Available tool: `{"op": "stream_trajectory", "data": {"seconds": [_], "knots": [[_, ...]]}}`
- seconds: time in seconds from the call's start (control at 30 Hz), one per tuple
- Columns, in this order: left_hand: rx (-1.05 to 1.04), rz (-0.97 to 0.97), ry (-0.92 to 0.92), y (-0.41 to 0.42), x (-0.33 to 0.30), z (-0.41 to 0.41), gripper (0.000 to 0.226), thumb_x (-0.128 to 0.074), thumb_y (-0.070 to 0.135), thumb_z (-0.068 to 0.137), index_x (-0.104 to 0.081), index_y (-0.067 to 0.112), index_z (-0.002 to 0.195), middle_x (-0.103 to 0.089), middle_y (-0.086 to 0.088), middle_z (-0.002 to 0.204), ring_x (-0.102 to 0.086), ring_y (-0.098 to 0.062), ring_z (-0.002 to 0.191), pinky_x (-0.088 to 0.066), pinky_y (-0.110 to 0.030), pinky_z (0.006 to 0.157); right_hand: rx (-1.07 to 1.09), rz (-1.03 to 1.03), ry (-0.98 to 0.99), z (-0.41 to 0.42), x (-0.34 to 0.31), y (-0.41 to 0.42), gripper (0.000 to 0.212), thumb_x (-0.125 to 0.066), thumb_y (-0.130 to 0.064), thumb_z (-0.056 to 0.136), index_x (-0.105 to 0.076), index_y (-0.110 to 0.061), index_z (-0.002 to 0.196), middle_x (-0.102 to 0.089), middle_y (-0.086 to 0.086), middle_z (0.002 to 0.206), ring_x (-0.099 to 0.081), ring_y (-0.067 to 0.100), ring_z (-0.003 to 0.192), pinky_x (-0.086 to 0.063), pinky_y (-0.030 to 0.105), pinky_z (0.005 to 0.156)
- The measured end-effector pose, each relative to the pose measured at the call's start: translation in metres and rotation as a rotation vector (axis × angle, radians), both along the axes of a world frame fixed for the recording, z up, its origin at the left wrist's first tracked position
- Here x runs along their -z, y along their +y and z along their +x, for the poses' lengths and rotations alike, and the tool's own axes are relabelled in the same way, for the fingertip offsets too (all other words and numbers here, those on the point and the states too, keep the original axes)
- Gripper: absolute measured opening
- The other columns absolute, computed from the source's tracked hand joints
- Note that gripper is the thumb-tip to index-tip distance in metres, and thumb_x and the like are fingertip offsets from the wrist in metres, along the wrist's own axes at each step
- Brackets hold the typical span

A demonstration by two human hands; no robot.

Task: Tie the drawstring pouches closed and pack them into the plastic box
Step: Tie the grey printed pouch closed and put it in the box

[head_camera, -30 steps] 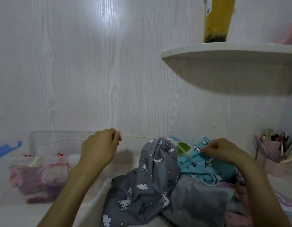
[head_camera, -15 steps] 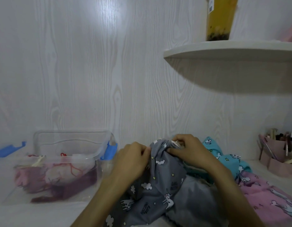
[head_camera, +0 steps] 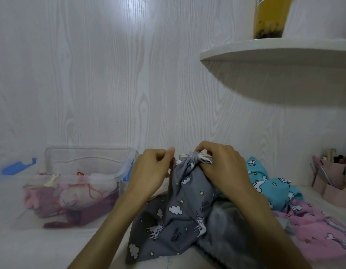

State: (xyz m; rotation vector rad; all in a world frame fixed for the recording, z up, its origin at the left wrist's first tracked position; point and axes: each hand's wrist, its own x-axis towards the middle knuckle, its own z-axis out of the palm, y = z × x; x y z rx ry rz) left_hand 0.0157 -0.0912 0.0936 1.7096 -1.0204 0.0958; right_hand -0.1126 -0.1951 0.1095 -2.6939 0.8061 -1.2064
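On a white table against a wood-grain wall, both hands, left and right, pinch the grey pouch's gathered neck; plastic box far left, shelf upper right.

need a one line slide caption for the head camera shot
Both hands, left hand and right hand, pinch the gathered neck of a grey pouch, beside a plastic box already holding pouches.

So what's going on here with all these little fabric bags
A person is tying shut a grey unicorn-print drawstring pouch. The right hand grips its gathered neck while the left hand pinches the cord beside it. A clear plastic box on the left already holds pouches; a teal pouch and a pink one wait on the right.
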Motion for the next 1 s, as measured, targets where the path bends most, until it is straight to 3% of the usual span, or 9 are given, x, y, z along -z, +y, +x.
{"op": "stream_trajectory", "data": {"seconds": [0.13, 0.27, 0.33, 0.47, 0.6, 0.7, 0.8, 0.9, 1.0], "knots": [[-0.017, -0.046, -0.025, 0.004, -0.008, -0.008, 0.042, -0.052, 0.052, 0.088, -0.074, 0.022, 0.068, -0.071, 0.011, 0.065, -0.063, -0.003, 0.057, -0.049, -0.026, 0.065, 0.021, -0.011, -0.069, 0.002, 0.000, 0.003, 0.012, -0.058, -0.019, 0.087, -0.062, -0.029, 0.093, -0.069, -0.004, 0.082, -0.061, 0.020, 0.074, -0.040, 0.028, 0.058], [0.028, 0.169, 0.142, -0.003, -0.007, -0.009, 0.068, -0.041, 0.061, 0.089, -0.070, 0.001, 0.076, -0.064, -0.009, 0.070, -0.057, -0.018, 0.064, -0.045, -0.027, 0.064, -0.068, 0.000, -0.052, 0.008, 0.002, 0.015, 0.016, -0.056, -0.015, 0.088, -0.063, -0.028, 0.095, -0.067, -0.004, 0.079, -0.060, 0.016, 0.071, -0.039, 0.028, 0.058], [0.119, 0.169, 0.319, -0.003, -0.006, -0.007, 0.050, -0.048, 0.055, 0.089, -0.069, 0.010, 0.081, -0.057, -0.007, 0.081, -0.048, -0.013, 0.067, -0.037, -0.021, 0.053, -0.093, 0.025, -0.005, 0.011, 0.006, 0.016, 0.017, -0.056, -0.013, 0.087, -0.060, -0.028, 0.095, -0.062, -0.004, 0.074, -0.056, 0.015, 0.068, -0.036, 0.028, 0.054], [0.267, 0.025, 0.600, 0.000, 0.002, 0.000, 0.029, -0.059, 0.044, 0.088, -0.074, 0.023, 0.101, -0.069, 0.011, 0.104, -0.057, 0.000, 0.090, -0.042, -0.020, 0.065, -0.104, 0.121, 0.093, 0.011, 0.009, 0.009, 0.012, -0.062, -0.024, 0.086, -0.052, -0.028, 0.092, -0.060, -0.002, 0.072, -0.052, 0.014, 0.067, -0.034, 0.026, 0.051], [0.304, -0.126, 0.624, -0.007, 0.006, 0.003, 0.026, -0.052, 0.034, 0.094, -0.072, 0.019, 0.103, -0.072, 0.007, 0.103, -0.065, -0.001, 0.094, -0.048, -0.017, 0.071, -0.256, 0.486, 0.200, -0.001, 0.000, 0.005, 0.039, -0.069, -0.048, 0.076, -0.050, -0.023, 0.098, -0.067, -0.003, 0.081, -0.062, 0.010, 0.070, -0.048, 0.026, 0.060], [0.361, -0.196, 0.682, -0.008, 0.005, 0.007, 0.024, -0.052, 0.024, 0.095, -0.070, 0.014, 0.107, -0.072, 0.004, 0.103, -0.065, -0.005, 0.096, -0.052, -0.015, 0.075, -0.320, 0.681, 0.206, -0.011, -0.008, -0.001, 0.046, -0.056, -0.062, 0.075, -0.055, -0.020, 0.092, -0.069, -0.003, 0.071, -0.061, 0.004, 0.060, -0.048, 0.023, 0.056], [0.482, -0.235, 0.781, -0.008, 0.003, 0.005, 0.022, -0.048, 0.018, 0.097, -0.067, 0.008, 0.104, -0.073, -0.001, 0.098, -0.070, -0.003, 0.085, -0.055, -0.011, 0.073, -0.208, 0.628, 0.251, -0.015, -0.009, -0.009, 0.047, -0.055, -0.062, 0.077, -0.058, -0.015, 0.085, -0.064, -0.006, 0.069, -0.055, 0.005, 0.061, -0.040, 0.021, 0.060], [0.538, -0.245, 0.856, -0.007, 0.003, 0.003, 0.022, -0.043, 0.017, 0.099, -0.063, 0.007, 0.102, -0.072, -0.004, 0.102, -0.070, -0.005, 0.086, -0.055, -0.015, 0.078, -0.139, 0.538, 0.383, -0.018, -0.009, -0.011, 0.058, -0.046, -0.057, 0.088, -0.064, -0.004, 0.074, -0.053, -0.009, 0.051, -0.039, 0.000, 0.038, -0.029, 0.010, 0.043], [0.494, -0.130, 0.711, -0.006, 0.005, 0.005, 0.027, -0.042, 0.019, 0.100, -0.065, 0.006, 0.105, -0.070, -0.006, 0.108, -0.067, -0.010, 0.096, -0.055, -0.015, 0.076, -0.165, 0.510, 0.292, -0.021, -0.010, -0.017, 0.052, -0.047, -0.048, 0.092, -0.060, -0.006, 0.064, -0.045, -0.009, 0.047, -0.030, 0.003, 0.037, -0.024, 0.011, 0.040]]}}
